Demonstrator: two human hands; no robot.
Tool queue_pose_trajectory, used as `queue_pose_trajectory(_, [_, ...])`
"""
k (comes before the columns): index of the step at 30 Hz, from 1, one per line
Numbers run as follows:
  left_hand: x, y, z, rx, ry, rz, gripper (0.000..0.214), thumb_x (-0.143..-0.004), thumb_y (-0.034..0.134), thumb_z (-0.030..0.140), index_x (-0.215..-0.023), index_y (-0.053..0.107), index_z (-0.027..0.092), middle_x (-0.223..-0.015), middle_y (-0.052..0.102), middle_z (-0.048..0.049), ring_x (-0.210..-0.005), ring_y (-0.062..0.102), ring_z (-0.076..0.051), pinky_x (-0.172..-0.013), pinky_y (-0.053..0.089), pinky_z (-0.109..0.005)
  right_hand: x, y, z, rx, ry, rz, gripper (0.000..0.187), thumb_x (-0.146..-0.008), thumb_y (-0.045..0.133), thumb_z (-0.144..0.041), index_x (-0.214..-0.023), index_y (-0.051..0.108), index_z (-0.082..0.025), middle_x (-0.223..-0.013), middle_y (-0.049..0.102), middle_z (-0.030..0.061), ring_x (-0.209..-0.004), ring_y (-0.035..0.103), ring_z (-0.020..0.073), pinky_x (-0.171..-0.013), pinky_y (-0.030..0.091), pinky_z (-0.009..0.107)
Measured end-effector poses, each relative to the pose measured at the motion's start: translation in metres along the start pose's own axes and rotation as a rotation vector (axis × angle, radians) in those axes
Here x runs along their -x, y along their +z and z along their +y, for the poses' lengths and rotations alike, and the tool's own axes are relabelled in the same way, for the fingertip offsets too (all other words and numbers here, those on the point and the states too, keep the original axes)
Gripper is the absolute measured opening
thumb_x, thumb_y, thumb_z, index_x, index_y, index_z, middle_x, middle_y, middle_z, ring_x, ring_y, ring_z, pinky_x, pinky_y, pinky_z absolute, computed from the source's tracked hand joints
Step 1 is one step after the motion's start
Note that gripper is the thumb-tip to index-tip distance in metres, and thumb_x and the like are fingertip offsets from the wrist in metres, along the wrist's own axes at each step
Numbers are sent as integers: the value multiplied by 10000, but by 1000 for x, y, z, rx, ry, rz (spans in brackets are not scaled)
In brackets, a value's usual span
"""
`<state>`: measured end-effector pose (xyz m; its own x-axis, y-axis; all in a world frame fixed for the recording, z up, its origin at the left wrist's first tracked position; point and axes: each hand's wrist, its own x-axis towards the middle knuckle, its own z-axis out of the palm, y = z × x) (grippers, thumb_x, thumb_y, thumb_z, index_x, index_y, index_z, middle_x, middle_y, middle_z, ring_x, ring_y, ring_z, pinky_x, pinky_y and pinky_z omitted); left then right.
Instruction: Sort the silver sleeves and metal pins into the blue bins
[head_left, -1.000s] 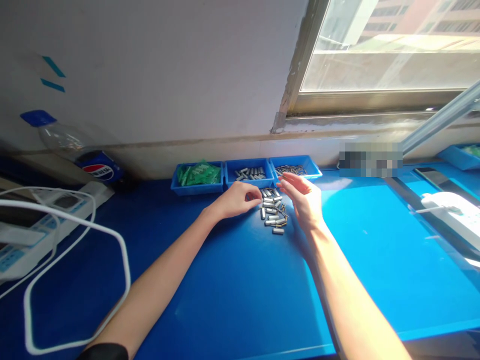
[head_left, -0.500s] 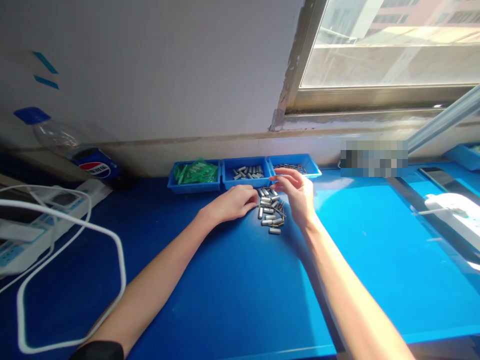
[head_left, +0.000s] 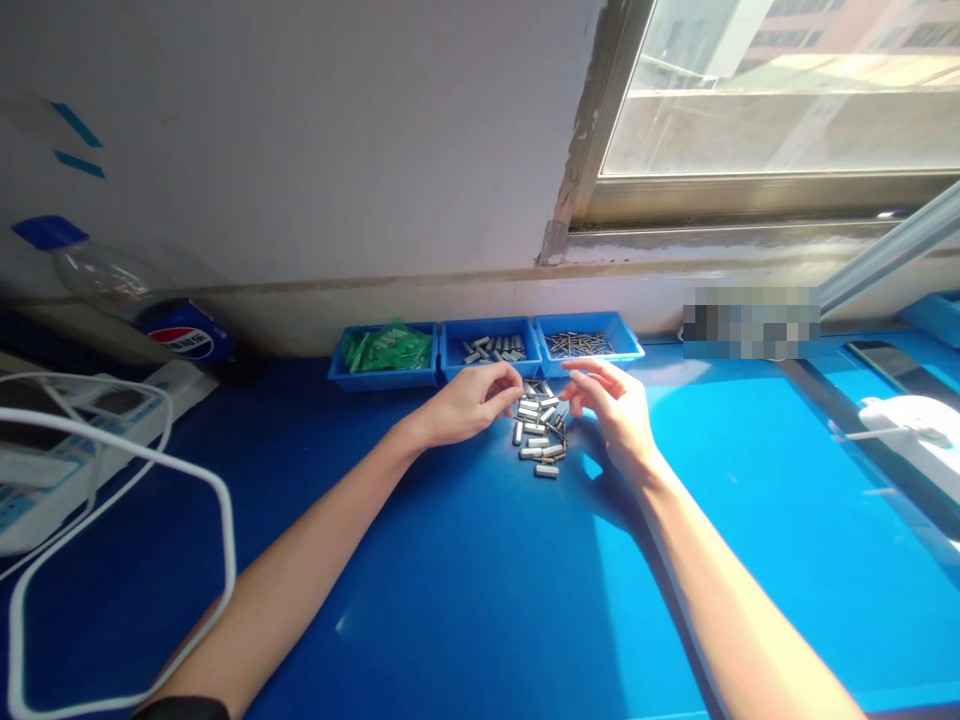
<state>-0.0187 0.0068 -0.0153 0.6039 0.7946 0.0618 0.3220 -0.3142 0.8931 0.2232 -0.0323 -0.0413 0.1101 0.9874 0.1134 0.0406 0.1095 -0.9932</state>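
A loose pile of small silver metal cylinders [head_left: 540, 432] lies on the blue table [head_left: 480, 580], just in front of three blue trays. My left hand [head_left: 469, 402] rests at the pile's left edge with its fingers curled and its fingertips pinched together; what they hold is too small to see. My right hand [head_left: 616, 405] hovers at the pile's right edge. Its fingers point left and are drawn close to the thumb, and anything between them is too small to make out.
The left tray [head_left: 352, 378] holds green parts, the middle tray [head_left: 491, 368] silver cylinders, the right tray [head_left: 626, 345] thin metal pins. A plastic bottle [head_left: 127, 295] lies at the wall on the left, above a white device [head_left: 45, 480] with a looped white cable [head_left: 217, 500]. White equipment [head_left: 911, 430] sits at the right.
My right hand reached back toward the pin tray, then came down to the pile's right side. My left hand stayed at the pile's left edge and shifted its fingers slightly.
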Motion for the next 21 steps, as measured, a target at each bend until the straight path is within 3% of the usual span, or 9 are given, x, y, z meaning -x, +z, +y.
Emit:
queue_pose_trajectory(3, [-2,8,2,13,7,87,195,-1035,628,378,-967,643,196,-835,715,-25,-753,700,-183,-720,553,-295,-2,-2,2,-53,53,-85,299,-924,821,-564,-1053,846,-296,-807,804,41,-615,673,221,-693,628,438])
queue_pose_trajectory(8, [-1,16,4,13,17,143,215,-1027,641,394,-939,644,197,-819,724,-26,-738,693,-180,-714,558,-296,1,-1,4,-51,69,-134,274,-855,929,-540,-1000,872,-315,-856,829,43,-751,773,265,-856,681,506])
queue_pose_trajectory(12, [-1,19,4,-3,35,149,208,-1034,634,378,-944,663,192,-835,739,-34,-746,701,-185,-720,556,-300,2,1,5,-35,83,-136,266,-832,945,-542,-970,888,-321,-833,829,38,-803,788,284,-912,690,535])
queue_pose_trajectory(15, [-2,14,1,-155,60,169,178,-1035,630,322,-950,706,185,-890,769,-51,-793,706,-198,-763,549,-313,1,1,6,-48,74,-81,257,-816,962,-520,-943,886,-310,-822,831,37,-798,794,283,-921,687,534])
queue_pose_trajectory(18, [-1,7,-6,-340,96,89,127,-1013,664,250,-940,744,183,-933,776,-61,-826,705,-205,-790,534,-317,0,1,6,-81,18,37,248,-828,963,-470,-964,872,-284,-923,861,55,-861,816,281,-974,663,507])
queue_pose_trajectory(21, [1,2,-13,-424,118,-50,99,-1003,702,223,-935,763,184,-956,759,-66,-839,702,-201,-780,521,-300,-1,0,5,-150,-40,107,339,-856,942,-425,-1144,845,-274,-1247,856,104,-1097,824,306,-1056,628,480])
